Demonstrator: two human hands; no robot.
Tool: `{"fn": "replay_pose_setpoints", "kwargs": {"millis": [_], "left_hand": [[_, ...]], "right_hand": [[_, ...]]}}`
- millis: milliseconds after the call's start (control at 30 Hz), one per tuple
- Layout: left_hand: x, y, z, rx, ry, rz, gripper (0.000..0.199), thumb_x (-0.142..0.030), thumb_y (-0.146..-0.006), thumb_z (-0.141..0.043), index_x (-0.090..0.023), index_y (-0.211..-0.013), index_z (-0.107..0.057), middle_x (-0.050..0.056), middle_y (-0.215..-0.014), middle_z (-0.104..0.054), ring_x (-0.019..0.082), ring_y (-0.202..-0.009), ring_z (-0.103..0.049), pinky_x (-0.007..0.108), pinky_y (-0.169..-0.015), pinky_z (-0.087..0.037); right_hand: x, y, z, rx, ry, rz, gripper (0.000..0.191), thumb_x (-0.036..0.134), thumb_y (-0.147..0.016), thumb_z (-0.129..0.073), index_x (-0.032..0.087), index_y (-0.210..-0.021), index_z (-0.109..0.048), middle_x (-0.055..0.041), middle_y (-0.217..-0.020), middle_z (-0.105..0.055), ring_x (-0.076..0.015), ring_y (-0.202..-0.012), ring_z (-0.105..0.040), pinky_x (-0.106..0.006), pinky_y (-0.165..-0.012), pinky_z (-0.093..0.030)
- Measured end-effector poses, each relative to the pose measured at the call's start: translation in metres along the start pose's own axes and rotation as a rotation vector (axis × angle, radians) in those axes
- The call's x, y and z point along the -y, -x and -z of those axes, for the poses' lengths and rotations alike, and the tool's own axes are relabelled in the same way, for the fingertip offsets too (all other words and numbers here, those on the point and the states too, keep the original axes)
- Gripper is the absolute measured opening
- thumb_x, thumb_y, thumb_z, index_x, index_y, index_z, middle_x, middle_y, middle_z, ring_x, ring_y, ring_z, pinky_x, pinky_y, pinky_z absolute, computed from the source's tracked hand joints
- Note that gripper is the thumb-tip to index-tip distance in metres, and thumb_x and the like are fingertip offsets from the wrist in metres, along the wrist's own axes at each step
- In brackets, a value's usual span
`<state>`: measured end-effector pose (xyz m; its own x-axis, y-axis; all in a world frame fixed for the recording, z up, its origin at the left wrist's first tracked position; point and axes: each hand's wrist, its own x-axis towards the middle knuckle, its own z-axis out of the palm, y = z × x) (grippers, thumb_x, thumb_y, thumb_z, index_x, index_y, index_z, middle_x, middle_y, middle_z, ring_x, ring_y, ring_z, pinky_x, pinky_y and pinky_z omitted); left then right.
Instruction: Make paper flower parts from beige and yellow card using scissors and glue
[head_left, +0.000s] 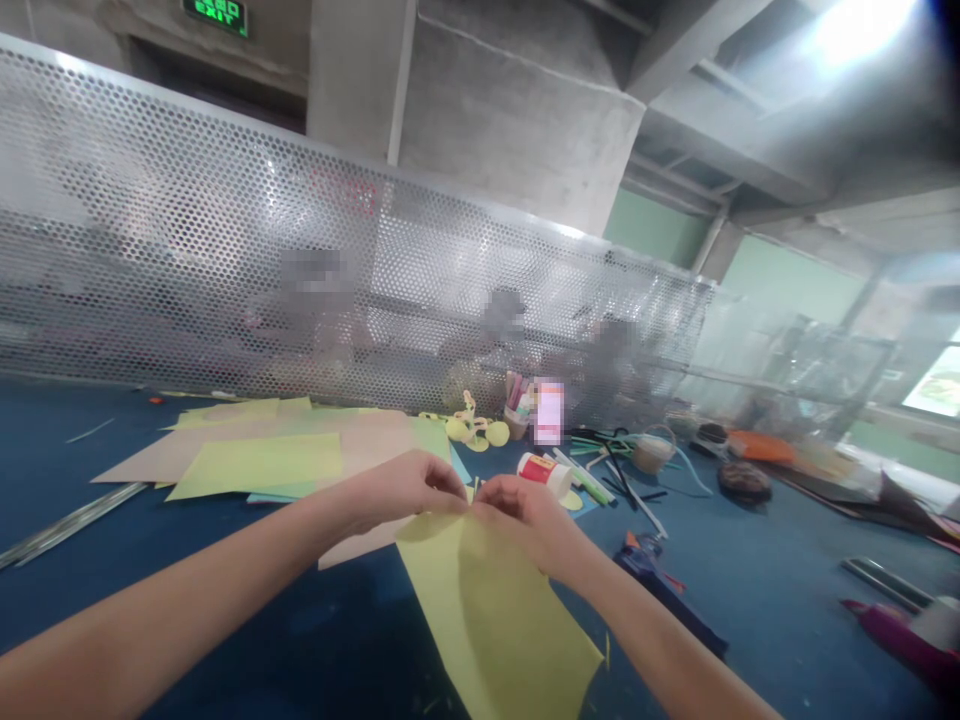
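My left hand [416, 485] and my right hand [529, 515] meet fingertip to fingertip in front of me. Both have their fingers pinched at the upper edge of a yellow sheet of paper [517, 630], which hangs down towards me with a curved shadow on it. A tiny thin strip shows between the fingertips, too small to make out. Just beyond my right hand lies a white tub with a red label [546, 474] on its side. Behind my hands stands a small yellow paper figure with round discs [476, 430].
Flat coloured sheets [262, 465] spread at left beside metal strips [71, 525]. A phone [548, 412] leans by a cup of pens [517, 415]. At right are pipe cleaners [615, 470], a dark blue tool [667, 590] and a purple glue gun [900, 635]. A perforated metal screen [187, 230] borders the table.
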<state>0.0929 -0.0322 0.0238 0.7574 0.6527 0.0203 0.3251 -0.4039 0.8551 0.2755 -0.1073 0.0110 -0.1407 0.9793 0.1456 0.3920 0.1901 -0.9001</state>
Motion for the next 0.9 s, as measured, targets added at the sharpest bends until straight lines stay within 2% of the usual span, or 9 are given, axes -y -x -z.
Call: {"fn": "replay_pose_setpoints", "kwargs": {"millis": [233, 400, 567, 900], "left_hand": [[-0.0004, 0.0005, 0.0010, 0.033, -0.023, -0.009, 0.028, -0.044, -0.071, -0.059, -0.021, -0.085, -0.068, 0.003, -0.083, -0.066, 0.020, -0.079, -0.055, 0.026, -0.065, -0.037], [-0.0001, -0.0002, 0.0016, -0.013, -0.048, -0.015, 0.025, -0.041, -0.071, -0.059, -0.021, -0.084, -0.068, 0.002, -0.082, -0.066, 0.019, -0.080, -0.055, 0.026, -0.066, -0.037], [0.0016, -0.0002, 0.0010, -0.026, -0.053, -0.016, 0.023, -0.038, -0.070, -0.060, -0.020, -0.083, -0.067, 0.001, -0.080, -0.065, 0.018, -0.077, -0.055, 0.025, -0.064, -0.037], [0.0019, -0.0005, 0.0019, 0.044, -0.046, -0.017, 0.027, -0.041, -0.074, -0.057, -0.020, -0.085, -0.069, 0.002, -0.084, -0.067, 0.020, -0.083, -0.057, 0.025, -0.068, -0.039]], "right_hand": [[-0.0003, 0.0006, 0.0001, -0.003, -0.004, 0.018, 0.016, 0.032, -0.074, -0.061, 0.016, -0.077, -0.058, 0.0001, -0.067, -0.060, -0.0102, -0.058, -0.051, -0.021, -0.052, -0.037], [-0.0043, -0.0040, 0.0032, -0.032, -0.036, -0.039, 0.027, 0.042, -0.076, -0.057, 0.015, -0.079, -0.061, 0.0004, -0.065, -0.060, -0.0102, -0.056, -0.051, -0.021, -0.051, -0.037], [-0.0050, -0.0051, 0.0058, -0.021, -0.048, -0.110, 0.033, 0.046, -0.069, -0.063, 0.015, -0.076, -0.062, -0.0003, -0.065, -0.062, -0.0114, -0.055, -0.053, -0.022, -0.050, -0.037], [-0.0076, -0.0030, 0.0051, -0.006, -0.003, -0.053, 0.027, 0.042, -0.072, -0.060, 0.015, -0.076, -0.059, -0.0017, -0.069, -0.062, -0.0118, -0.058, -0.053, -0.023, -0.053, -0.039]]}}
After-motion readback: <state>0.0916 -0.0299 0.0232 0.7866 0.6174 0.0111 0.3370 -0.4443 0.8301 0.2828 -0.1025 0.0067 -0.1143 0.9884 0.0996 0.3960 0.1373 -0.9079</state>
